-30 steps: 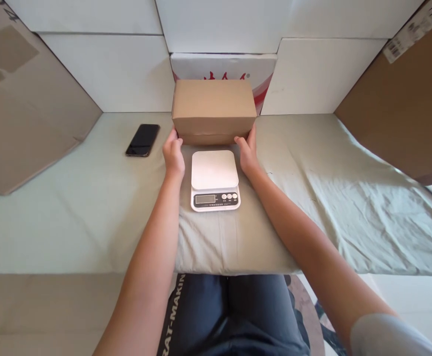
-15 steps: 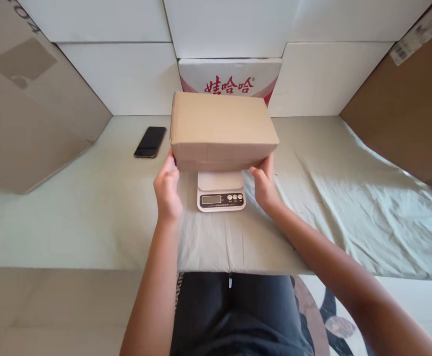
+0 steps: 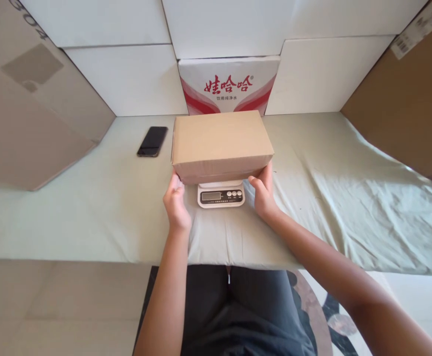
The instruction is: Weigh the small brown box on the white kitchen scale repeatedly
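Observation:
A plain brown cardboard box [image 3: 221, 141] is over a white digital kitchen scale [image 3: 221, 204], hiding most of its weighing plate. I cannot tell whether the box touches the plate. My left hand [image 3: 177, 200] grips the box at its near left corner, fingers tucked out of sight beneath it. At the near right corner my right hand [image 3: 263, 193] holds the box, its thumb by the lower edge and its other fingers partly hidden. The scale's display and buttons show in front of the box; no digits can be made out.
A black smartphone [image 3: 152, 141] lies left of the box on the pale green cloth [image 3: 90, 212]. Behind stands a white carton with red lettering [image 3: 227, 89] among white boxes [image 3: 127, 79]. Large cardboard cartons flank the table, left [image 3: 34, 123] and right [image 3: 401, 104].
Both hands have lowered the cardboard box toward the scale and nearer to me. More of the red-lettered carton shows behind it, and the scale's plate is now mostly covered.

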Action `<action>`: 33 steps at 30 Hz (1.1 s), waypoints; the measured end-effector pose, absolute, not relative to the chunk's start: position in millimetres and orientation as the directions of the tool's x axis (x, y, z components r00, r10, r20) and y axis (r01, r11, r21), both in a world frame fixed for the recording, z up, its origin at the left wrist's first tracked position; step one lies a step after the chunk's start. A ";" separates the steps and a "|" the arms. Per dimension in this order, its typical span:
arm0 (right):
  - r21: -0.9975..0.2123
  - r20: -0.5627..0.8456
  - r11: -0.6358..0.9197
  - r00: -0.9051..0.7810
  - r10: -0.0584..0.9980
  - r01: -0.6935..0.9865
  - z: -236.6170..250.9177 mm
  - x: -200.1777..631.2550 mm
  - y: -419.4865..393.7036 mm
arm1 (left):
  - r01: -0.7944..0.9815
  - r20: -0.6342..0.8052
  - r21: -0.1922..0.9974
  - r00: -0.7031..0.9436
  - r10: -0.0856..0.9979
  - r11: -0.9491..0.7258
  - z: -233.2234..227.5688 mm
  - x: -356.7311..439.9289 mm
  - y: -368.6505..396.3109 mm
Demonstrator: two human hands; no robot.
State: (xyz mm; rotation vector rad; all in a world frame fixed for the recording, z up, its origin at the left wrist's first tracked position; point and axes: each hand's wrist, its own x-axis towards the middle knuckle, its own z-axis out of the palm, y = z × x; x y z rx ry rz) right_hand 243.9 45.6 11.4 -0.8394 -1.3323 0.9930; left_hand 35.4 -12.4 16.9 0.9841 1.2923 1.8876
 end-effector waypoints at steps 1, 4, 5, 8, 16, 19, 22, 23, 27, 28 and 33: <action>-0.927 0.365 0.362 -0.014 0.931 -0.092 12.3 243.3 42.7 | -0.098 0.218 0.946 -0.513 0.830 -0.309 16.9 35.6 -12.3; -0.932 0.349 0.348 0.011 0.937 -0.096 14.9 241.7 37.5 | -0.095 0.207 0.951 -0.509 0.836 -0.294 17.4 36.6 -11.8; -0.932 0.350 0.350 0.016 0.937 -0.100 15.5 241.4 37.0 | -0.091 0.203 0.954 -0.509 0.837 -0.287 17.7 36.8 -11.5; -0.929 0.355 0.355 0.020 0.935 -0.106 16.3 241.2 37.5 | -0.093 0.191 0.957 -0.515 0.836 -0.276 18.3 36.6 -10.3; -0.930 0.355 0.352 -0.012 0.935 -0.108 13.9 242.9 38.8 | -0.120 0.224 0.934 -0.537 0.813 -0.336 15.6 34.9 -4.7; -0.929 0.360 0.357 -0.012 0.933 -0.101 12.3 243.4 40.1 | -0.121 0.230 0.932 -0.536 0.812 -0.343 13.8 34.5 -4.1; -0.924 0.372 0.369 -0.012 0.928 -0.098 11.3 243.7 41.9 | -0.109 0.237 0.933 -0.532 0.813 -0.343 12.9 34.0 -4.2; -0.923 0.376 0.373 -0.011 0.927 -0.097 10.9 243.8 42.5 | -0.103 0.237 0.935 -0.530 0.814 -0.340 12.7 33.8 -4.2; -0.917 0.389 0.387 -0.002 0.921 -0.097 8.9 244.2 44.3 | -0.103 0.227 0.940 -0.524 0.821 -0.325 12.7 33.5 -4.1; -0.914 0.395 0.393 -0.001 0.919 -0.096 8.2 244.4 44.7 | -0.102 0.231 0.939 -0.524 0.820 -0.330 12.7 33.4 -4.2; -0.890 0.445 0.445 0.024 0.895 -0.104 5.0 247.8 49.3 | -0.036 0.322 0.908 -0.579 0.749 -0.418 8.9 29.6 -5.7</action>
